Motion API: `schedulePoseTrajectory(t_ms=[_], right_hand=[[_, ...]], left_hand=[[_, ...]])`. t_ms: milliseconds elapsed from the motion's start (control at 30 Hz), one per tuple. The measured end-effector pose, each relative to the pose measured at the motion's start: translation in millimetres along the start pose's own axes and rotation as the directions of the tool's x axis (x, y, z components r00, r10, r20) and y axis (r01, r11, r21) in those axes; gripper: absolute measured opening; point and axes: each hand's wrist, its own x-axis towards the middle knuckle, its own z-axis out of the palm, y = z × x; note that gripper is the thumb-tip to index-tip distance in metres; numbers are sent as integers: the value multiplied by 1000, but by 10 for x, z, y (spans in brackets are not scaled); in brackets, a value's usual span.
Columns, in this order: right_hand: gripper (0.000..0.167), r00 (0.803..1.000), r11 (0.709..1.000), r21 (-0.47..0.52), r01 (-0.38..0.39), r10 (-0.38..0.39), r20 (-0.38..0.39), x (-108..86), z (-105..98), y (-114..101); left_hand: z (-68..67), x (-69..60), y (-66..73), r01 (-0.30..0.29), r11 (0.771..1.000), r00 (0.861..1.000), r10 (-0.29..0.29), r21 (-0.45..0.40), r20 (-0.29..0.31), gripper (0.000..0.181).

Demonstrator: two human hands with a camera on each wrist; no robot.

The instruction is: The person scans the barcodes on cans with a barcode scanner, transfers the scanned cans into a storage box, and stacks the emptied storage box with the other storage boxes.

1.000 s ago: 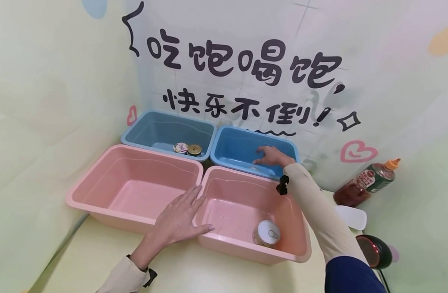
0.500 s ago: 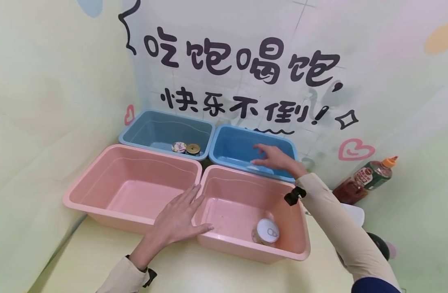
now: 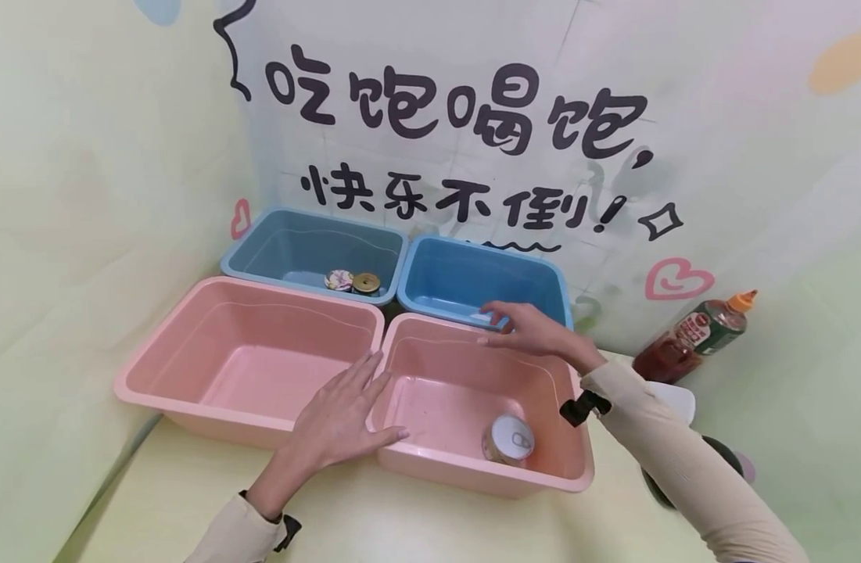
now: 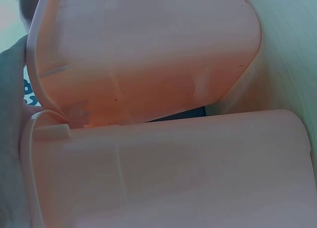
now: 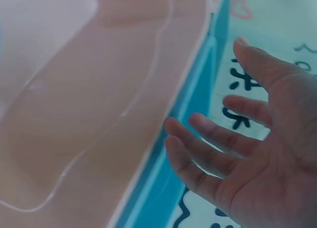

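Note:
My left hand [image 3: 342, 414] rests, fingers extended, on the adjoining rims of the left pink bin [image 3: 191, 403] and the right pink bin [image 3: 472, 469]. My right hand [image 3: 536, 332] hovers over the back rim of the right pink bin, near the front of the right blue bin [image 3: 500, 270]. Its fingers are loosely bent and hold nothing, as the right wrist view confirms with the palm [image 5: 267, 173] bare. A can [image 3: 509, 439] with a pull-tab lid stands in the right pink bin. Something whitish [image 3: 482, 316] lies in the right blue bin, partly hidden by my right hand.
In the left blue bin [image 3: 296, 234] sit a flowery-topped tin [image 3: 339, 280] and a gold-lidded one [image 3: 366, 283]. A sauce bottle [image 3: 694, 336], a white item [image 3: 672, 399] and a dark rounded object [image 3: 722, 453] stand on the right. A printed wall rises behind the bins.
My right hand has drawn back from inside the right blue bin toward me, over the pink bin's back rim. My left hand has stayed on the rims. The head view has shifted slightly.

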Motion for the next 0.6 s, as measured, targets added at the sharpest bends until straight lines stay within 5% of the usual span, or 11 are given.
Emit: schedulePoseTrajectory(t_ms=[400, 600], right_hand=[[47, 974, 990, -115, 86, -59, 219, -81, 415, -53], [49, 959, 990, -138, 19, 21, 281, -79, 588, -84]], left_hand=[[-6, 4, -11, -10, 1000, 1000, 10, 3, 1, 97], [-3, 6, -20, -12, 1000, 1000, 12, 2, 8, 97]])
